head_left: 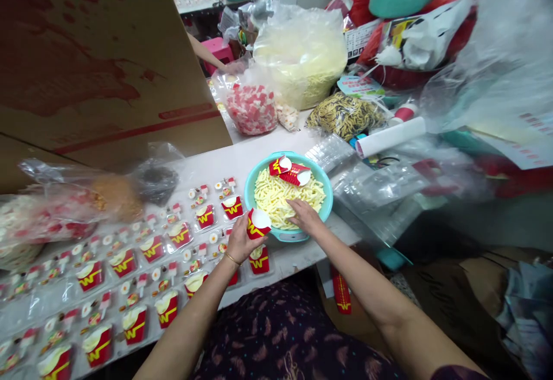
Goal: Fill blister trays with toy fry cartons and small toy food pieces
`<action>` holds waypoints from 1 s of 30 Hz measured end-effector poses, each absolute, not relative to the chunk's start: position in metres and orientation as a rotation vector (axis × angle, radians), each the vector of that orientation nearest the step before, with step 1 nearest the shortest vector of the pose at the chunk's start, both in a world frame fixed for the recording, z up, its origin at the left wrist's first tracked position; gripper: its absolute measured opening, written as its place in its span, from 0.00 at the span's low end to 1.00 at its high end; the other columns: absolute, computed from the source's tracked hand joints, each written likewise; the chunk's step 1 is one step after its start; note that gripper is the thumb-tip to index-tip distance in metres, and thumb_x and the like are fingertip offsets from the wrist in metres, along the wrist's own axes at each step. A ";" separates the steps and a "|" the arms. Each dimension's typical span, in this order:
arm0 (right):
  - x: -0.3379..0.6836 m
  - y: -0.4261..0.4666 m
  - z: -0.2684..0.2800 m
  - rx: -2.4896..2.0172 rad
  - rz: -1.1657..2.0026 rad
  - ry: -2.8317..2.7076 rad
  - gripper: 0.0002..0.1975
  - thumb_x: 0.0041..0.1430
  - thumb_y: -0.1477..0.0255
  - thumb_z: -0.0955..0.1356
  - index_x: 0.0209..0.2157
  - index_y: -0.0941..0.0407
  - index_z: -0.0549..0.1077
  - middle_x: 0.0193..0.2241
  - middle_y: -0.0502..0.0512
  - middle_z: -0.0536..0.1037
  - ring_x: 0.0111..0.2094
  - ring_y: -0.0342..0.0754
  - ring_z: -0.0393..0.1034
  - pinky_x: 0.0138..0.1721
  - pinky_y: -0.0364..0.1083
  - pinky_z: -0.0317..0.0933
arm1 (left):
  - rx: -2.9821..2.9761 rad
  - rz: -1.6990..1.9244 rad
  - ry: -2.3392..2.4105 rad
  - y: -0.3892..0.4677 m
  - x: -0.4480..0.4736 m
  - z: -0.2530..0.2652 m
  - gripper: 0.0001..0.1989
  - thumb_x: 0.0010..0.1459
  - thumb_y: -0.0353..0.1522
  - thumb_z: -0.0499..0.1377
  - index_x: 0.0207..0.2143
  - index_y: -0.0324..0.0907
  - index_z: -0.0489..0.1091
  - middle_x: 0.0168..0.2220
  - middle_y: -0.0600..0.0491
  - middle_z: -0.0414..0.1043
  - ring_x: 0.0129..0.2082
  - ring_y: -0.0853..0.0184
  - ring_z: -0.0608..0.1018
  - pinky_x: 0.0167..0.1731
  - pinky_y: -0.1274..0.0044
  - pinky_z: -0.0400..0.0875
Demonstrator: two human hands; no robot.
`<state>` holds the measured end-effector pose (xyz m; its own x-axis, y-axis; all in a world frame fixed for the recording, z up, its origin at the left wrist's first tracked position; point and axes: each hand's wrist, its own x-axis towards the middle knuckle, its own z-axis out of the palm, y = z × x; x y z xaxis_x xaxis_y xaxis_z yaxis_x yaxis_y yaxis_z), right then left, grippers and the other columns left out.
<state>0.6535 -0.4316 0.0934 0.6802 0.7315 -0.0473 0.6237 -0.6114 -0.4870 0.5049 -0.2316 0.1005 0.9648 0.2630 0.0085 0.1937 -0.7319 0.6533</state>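
A small red fry carton (pixel 258 224) with a yellow W and white inside is pinched in my left hand (pixel 240 243). It is held tilted at the near left rim of a turquoise basin (pixel 249 187). Pale yellow toy fries (pixel 272 198) fill the basin. My right hand (pixel 305 217) reaches over its near right side, fingers apart, their tips touching the fries. Whether a fry lies between them is hidden. Two flattened red cartons (pixel 295 174) rest on top of the fries at the back of the basin.
Rows of clear trays with filled red cartons (pixel 123 262) and tiny food pieces cover the table's left. Behind stand bags of red-and-white pieces (pixel 250 106) and yellow fries (pixel 302 57). A cardboard box (pixel 108 69) blocks the left back; plastic packaging (pixel 384 196) crowds the right. Another person's arm (pixel 205 52) shows behind.
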 end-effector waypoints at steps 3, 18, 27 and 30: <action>0.660 -0.440 0.093 -2.411 0.352 -1.098 0.33 0.45 0.74 0.69 0.55 0.56 0.59 0.49 0.60 0.65 0.50 0.53 0.59 0.50 0.52 0.55 | 2.425 0.122 0.336 -0.227 0.504 0.101 0.42 0.42 0.44 0.62 0.57 0.40 0.50 0.50 0.44 0.62 0.51 0.57 0.65 0.50 0.65 0.60; 0.683 -0.428 0.092 -1.886 0.759 -0.414 0.21 0.43 0.73 0.68 0.43 0.58 0.71 0.39 0.54 0.75 0.41 0.48 0.68 0.45 0.48 0.60 | 2.462 0.103 0.289 -0.231 0.515 0.107 0.41 0.41 0.43 0.62 0.55 0.37 0.52 0.47 0.43 0.63 0.49 0.57 0.65 0.48 0.67 0.62; 0.690 -0.413 0.122 -1.422 1.049 -0.268 0.23 0.41 0.72 0.67 0.44 0.56 0.67 0.36 0.53 0.75 0.34 0.46 0.70 0.36 0.45 0.64 | 2.493 0.037 0.267 -0.249 0.548 0.109 0.40 0.41 0.39 0.63 0.55 0.36 0.51 0.45 0.44 0.62 0.46 0.57 0.66 0.47 0.67 0.61; 0.691 -0.400 0.122 -1.668 0.967 -0.586 0.18 0.43 0.75 0.64 0.41 0.57 0.69 0.37 0.53 0.74 0.38 0.47 0.67 0.42 0.48 0.61 | 2.512 0.031 0.305 -0.254 0.559 0.106 0.40 0.39 0.38 0.63 0.54 0.37 0.52 0.43 0.45 0.62 0.44 0.57 0.66 0.46 0.66 0.62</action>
<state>0.6909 -0.3995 0.1221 0.5496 0.7776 -0.3054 -0.0890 -0.3090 -0.9469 0.5592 -0.2544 0.1065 0.9732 0.2250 -0.0473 0.2110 -0.7925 0.5723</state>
